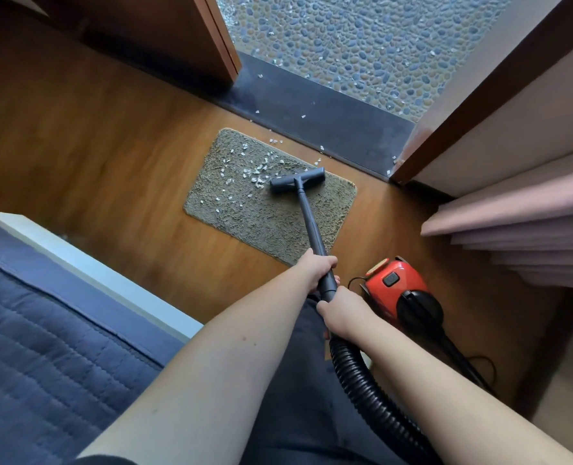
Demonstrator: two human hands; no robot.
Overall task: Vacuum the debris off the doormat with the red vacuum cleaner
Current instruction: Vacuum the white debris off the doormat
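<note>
A grey-brown doormat (241,209) lies on the wooden floor before a doorway. White debris bits (254,171) are scattered over its far left half. The dark floor nozzle (297,180) rests on the mat's far right part, just right of the debris. A grey wand (310,223) runs from it back to my hands. My left hand (315,268) grips the wand higher up; my right hand (342,312) grips its lower end where the black ribbed hose (362,391) joins. The red vacuum cleaner (399,290) sits on the floor to the right of my hands.
A dark threshold (332,119) with more white bits leads to a pebble floor (362,45). An open wooden door (218,38) stands at left, a door frame (472,105) and pink curtain (519,236) at right. A blue quilted bed (43,347) fills the near left.
</note>
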